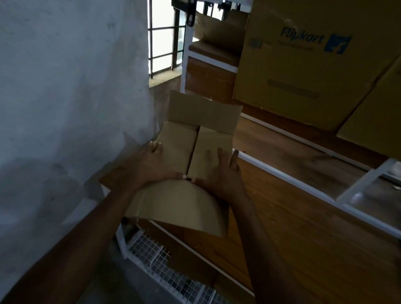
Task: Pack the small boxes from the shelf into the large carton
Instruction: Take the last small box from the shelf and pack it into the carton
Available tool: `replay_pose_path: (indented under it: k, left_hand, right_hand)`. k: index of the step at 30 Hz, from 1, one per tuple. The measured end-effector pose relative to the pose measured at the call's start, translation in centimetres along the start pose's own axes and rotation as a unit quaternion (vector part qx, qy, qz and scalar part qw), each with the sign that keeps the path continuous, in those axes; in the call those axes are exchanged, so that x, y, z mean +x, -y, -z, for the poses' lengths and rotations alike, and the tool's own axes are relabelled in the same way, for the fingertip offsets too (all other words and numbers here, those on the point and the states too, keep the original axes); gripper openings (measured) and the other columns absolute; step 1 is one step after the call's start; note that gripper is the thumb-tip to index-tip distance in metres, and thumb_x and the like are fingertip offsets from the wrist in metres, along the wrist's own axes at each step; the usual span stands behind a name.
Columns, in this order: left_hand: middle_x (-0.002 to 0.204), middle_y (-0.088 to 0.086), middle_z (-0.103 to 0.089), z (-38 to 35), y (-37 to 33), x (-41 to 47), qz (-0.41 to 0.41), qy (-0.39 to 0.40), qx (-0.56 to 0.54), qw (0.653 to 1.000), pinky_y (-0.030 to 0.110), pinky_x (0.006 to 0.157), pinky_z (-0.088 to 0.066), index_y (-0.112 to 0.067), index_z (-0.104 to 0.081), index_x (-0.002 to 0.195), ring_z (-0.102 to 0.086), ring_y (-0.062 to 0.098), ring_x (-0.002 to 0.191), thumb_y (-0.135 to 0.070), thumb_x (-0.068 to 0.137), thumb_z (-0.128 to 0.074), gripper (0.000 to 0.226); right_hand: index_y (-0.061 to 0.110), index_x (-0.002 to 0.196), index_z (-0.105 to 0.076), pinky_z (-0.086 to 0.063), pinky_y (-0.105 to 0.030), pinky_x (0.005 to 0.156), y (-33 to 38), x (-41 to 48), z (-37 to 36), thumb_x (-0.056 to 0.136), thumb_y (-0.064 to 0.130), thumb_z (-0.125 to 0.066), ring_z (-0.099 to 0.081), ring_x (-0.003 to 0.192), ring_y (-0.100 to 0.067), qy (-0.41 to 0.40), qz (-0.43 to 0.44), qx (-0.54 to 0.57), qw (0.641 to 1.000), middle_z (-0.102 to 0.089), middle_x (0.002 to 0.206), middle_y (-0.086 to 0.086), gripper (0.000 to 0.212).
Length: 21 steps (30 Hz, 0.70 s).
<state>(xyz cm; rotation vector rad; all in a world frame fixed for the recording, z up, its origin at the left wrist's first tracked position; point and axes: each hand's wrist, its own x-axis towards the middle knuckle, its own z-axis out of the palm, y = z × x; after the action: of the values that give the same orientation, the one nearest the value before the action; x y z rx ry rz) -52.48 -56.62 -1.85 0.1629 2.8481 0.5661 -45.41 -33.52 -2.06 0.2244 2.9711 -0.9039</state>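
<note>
A brown cardboard carton sits on a wooden shelf board beside the wall. Its two side flaps are folded down flat and meet along a centre seam. The far flap stands upright, and the near flap bends toward me under my wrists. My left hand lies flat on the left flap with its fingertips at the carton's left edge. My right hand rests spread on the right flap. The thumbs nearly touch at the seam. The flaps hide the carton's inside.
A pale plaster wall runs close along the left. Large Flipkart cartons lean at the back right on white-framed wooden shelving. A barred window is behind. A white wire mesh rack lies below the shelf edge.
</note>
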Motion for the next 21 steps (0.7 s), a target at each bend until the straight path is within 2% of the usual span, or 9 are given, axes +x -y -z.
replay_pose_path:
  k: [3,7,9,12,14,16,18,19,21]
  left_hand:
    - [0.171,0.007,0.012,0.2,-0.8,0.0,0.004,0.007,0.012,1.0,0.058,0.123,-0.019,-0.022,0.004,0.163,-0.005,0.034,0.157,-0.091,0.054,-0.068,0.148]
    - [0.17,0.008,0.016,-0.2,-0.2,0.3,-0.006,0.023,0.004,1.0,0.062,0.123,-0.017,-0.026,0.003,0.163,-0.002,0.037,0.157,-0.097,0.052,-0.062,0.146]
    - [0.17,0.004,0.017,-0.4,0.1,0.1,-0.035,0.017,0.031,0.999,0.063,0.123,-0.009,-0.037,-0.009,0.162,0.006,0.035,0.157,-0.096,0.063,-0.054,0.124]
    - [0.171,-0.006,0.011,-0.9,-0.4,-0.4,-0.115,0.012,0.145,0.983,0.066,0.119,0.009,-0.055,-0.038,0.148,0.013,0.027,0.157,-0.079,0.093,-0.032,0.06]
    - [0.172,-0.009,0.004,-1.0,-1.2,-0.7,-0.156,0.031,0.189,0.969,0.066,0.119,0.011,-0.053,-0.042,0.147,0.011,0.025,0.158,-0.062,0.103,-0.028,0.047]
    - [0.171,-0.011,-0.001,-0.9,-2.0,-0.7,-0.21,0.032,0.137,0.968,0.063,0.121,0.008,-0.053,-0.029,0.153,0.002,0.023,0.158,-0.045,0.107,-0.036,0.047]
    - [0.17,-0.013,-0.009,-0.8,-2.7,-0.8,-0.277,0.003,0.014,0.961,0.062,0.121,0.001,-0.06,-0.015,0.152,-0.013,0.021,0.157,-0.025,0.103,-0.05,0.069]
    - [0.17,-0.014,-0.012,-1.0,-3.0,-0.8,-0.297,-0.018,-0.014,0.955,0.064,0.12,-0.002,-0.059,-0.013,0.153,-0.019,0.02,0.155,-0.022,0.1,-0.055,0.078]
    - [0.17,-0.011,-0.016,-1.6,-3.5,-0.7,-0.287,-0.047,0.022,0.957,0.069,0.12,-0.005,-0.052,-0.024,0.155,-0.024,0.023,0.153,-0.031,0.098,-0.059,0.069]
  right_hand:
    - [0.037,0.162,0.0,-0.03,-0.058,0.118,0.5,-0.5,0.3,0.068,0.074,-0.079,-0.003,0.156,-0.042,-0.014,0.024,-0.013,1.0,0.024,0.169,-0.005,0.128]
    - [0.032,0.163,-0.014,-0.039,-0.051,0.114,0.4,-0.9,0.1,0.077,0.069,-0.074,-0.019,0.155,-0.038,-0.051,0.067,-0.034,0.996,0.011,0.172,-0.004,0.111]
    - [0.029,0.162,-0.018,-0.041,-0.051,0.113,0.1,-1.0,0.0,0.08,0.067,-0.073,-0.022,0.154,-0.037,-0.057,0.071,-0.032,0.995,0.008,0.172,-0.003,0.106]
    - [0.031,0.163,-0.016,-0.039,-0.053,0.117,-0.5,-1.4,-0.3,0.081,0.065,-0.073,-0.016,0.156,-0.034,-0.066,0.083,-0.017,0.994,0.009,0.172,-0.001,0.106]
    - [0.033,0.162,-0.014,-0.036,-0.052,0.118,-0.9,-1.7,-0.5,0.08,0.064,-0.075,-0.01,0.157,-0.032,-0.068,0.092,0.005,0.993,0.01,0.172,0.002,0.107]
    - [0.034,0.163,-0.012,-0.033,-0.051,0.119,-1.3,-1.9,-0.8,0.08,0.063,-0.076,-0.007,0.158,-0.031,-0.076,0.093,0.026,0.992,0.012,0.172,0.002,0.109]
    - [0.033,0.163,-0.009,-0.031,-0.05,0.121,-1.6,-2.0,-1.1,0.086,0.055,-0.075,-0.009,0.157,-0.033,-0.103,0.074,0.056,0.99,0.014,0.172,0.0,0.105]
    - [0.031,0.164,-0.008,-0.033,-0.051,0.121,-1.8,-1.9,-1.2,0.09,0.048,-0.073,-0.014,0.156,-0.035,-0.12,0.058,0.076,0.988,0.013,0.172,-0.003,0.1]
    - [0.026,0.164,-0.009,-0.042,-0.05,0.115,-2.0,-2.1,-1.4,0.098,0.037,-0.065,-0.034,0.148,-0.037,-0.143,0.029,0.135,0.98,-0.002,0.172,-0.009,0.088]
